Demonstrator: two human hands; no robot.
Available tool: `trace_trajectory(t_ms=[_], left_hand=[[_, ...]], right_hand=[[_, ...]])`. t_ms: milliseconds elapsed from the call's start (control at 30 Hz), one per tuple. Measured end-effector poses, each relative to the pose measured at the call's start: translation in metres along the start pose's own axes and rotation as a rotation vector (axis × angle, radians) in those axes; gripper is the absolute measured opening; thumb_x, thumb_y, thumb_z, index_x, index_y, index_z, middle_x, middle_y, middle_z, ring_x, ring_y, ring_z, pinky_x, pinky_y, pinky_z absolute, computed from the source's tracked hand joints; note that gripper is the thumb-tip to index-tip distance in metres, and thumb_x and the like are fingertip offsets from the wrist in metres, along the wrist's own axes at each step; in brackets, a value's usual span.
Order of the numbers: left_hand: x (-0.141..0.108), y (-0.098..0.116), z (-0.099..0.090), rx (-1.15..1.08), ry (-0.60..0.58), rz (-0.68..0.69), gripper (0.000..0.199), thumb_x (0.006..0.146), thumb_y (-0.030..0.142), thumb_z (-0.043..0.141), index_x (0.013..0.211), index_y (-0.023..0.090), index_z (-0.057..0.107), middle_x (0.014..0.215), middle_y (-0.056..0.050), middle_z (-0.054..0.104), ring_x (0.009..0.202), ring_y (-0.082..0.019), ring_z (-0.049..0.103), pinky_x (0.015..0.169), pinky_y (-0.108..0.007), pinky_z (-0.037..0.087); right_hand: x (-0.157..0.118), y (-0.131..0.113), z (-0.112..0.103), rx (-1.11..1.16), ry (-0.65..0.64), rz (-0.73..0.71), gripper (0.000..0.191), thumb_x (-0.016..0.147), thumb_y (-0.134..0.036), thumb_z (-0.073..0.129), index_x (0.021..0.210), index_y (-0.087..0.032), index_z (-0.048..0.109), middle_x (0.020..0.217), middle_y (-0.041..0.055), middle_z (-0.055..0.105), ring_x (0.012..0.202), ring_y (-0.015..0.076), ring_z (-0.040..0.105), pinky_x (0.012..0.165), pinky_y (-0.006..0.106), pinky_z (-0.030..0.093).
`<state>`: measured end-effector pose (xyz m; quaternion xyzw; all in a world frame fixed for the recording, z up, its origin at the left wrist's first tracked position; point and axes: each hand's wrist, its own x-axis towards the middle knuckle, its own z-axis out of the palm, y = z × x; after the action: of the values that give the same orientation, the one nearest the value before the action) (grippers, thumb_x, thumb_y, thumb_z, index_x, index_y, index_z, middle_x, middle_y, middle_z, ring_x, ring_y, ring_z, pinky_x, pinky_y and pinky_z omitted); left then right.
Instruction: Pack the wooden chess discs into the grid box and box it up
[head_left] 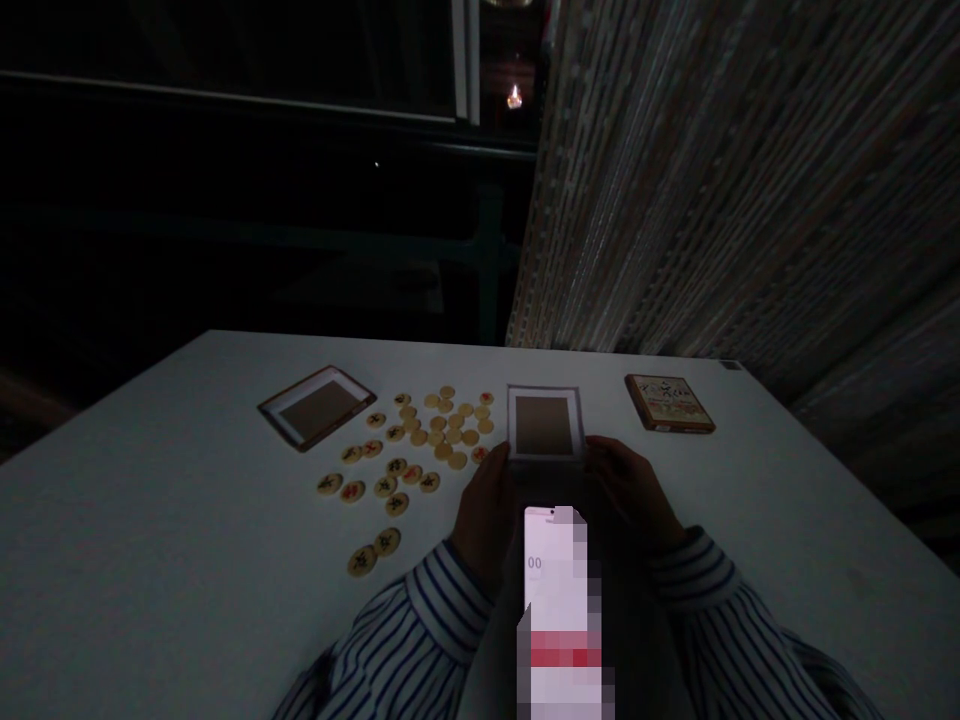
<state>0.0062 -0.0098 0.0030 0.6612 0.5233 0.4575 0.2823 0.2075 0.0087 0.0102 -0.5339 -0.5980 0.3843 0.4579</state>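
A shallow open box [544, 468], with a pale rim and a brown-grey inside, is held upright-tilted at the table's near side. My left hand [484, 515] grips its left edge. On the opposite edge, my right hand [634, 490] has its fingers closed on the box's lower right corner. Just left of the box, several round Chinese chess pieces [437, 424] are scattered, some showing red or black characters and others blank. A lit phone [551, 560] lies below the box, between my forearms, partly blurred out.
Another open tray-like box part [283, 427] lies at the back left of the white table [187, 520]. A printed flat box [670, 403] sits at the back right. Behind the table hangs a string curtain [637, 200]. The room is dark, with a small flame-like light [514, 98] at the back.
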Motion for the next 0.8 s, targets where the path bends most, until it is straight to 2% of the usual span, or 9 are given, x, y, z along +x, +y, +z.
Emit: trace_trajectory(t_ms=[167, 300, 533, 800], left_hand=[[-0.0034, -0.0024, -0.0032, 0.077, -0.036, -0.081, 0.038, 0.086, 0.025, 0.036, 0.120, 0.016, 0.049, 0.117, -0.009, 0.058, 0.109, -0.020, 0.053, 0.094, -0.036, 0.042], [-0.0054, -0.0051, -0.0038, 0.169, -0.058, -0.074, 0.042, 0.084, 0.023, 0.035, 0.121, 0.010, 0.048, 0.122, -0.012, 0.054, 0.115, -0.020, 0.048, 0.099, -0.036, 0.038], [-0.0042, -0.0039, -0.0037, 0.232, -0.071, -0.052, 0.043, 0.082, 0.022, 0.035, 0.119, 0.006, 0.049, 0.120, -0.015, 0.055, 0.112, -0.021, 0.050, 0.097, -0.037, 0.039], [-0.0025, -0.0065, -0.0051, 0.222, -0.101, 0.004, 0.037, 0.081, 0.019, 0.037, 0.112, 0.012, 0.055, 0.112, -0.012, 0.061, 0.103, -0.021, 0.055, 0.092, -0.040, 0.043]], right_hand=[[0.0007, 0.0090, 0.0005, -0.139, -0.005, -0.065, 0.030, 0.077, -0.031, 0.052, 0.103, -0.016, 0.055, 0.089, 0.0068, 0.066, 0.081, 0.0181, 0.061, 0.071, 0.031, 0.050], [0.0004, 0.0102, 0.0004, -0.222, 0.003, -0.115, 0.030, 0.079, -0.030, 0.050, 0.104, -0.015, 0.055, 0.086, 0.0066, 0.066, 0.077, 0.0165, 0.061, 0.068, 0.030, 0.049], [-0.0028, 0.0092, 0.0008, -0.334, -0.033, -0.153, 0.028, 0.079, -0.028, 0.046, 0.102, -0.013, 0.053, 0.073, 0.0027, 0.061, 0.063, 0.0124, 0.056, 0.059, 0.024, 0.045], [-0.0051, 0.0056, -0.0014, -0.471, -0.042, -0.147, 0.025, 0.078, -0.025, 0.044, 0.097, -0.013, 0.055, 0.066, 0.0017, 0.058, 0.057, 0.0121, 0.052, 0.054, 0.023, 0.041]])
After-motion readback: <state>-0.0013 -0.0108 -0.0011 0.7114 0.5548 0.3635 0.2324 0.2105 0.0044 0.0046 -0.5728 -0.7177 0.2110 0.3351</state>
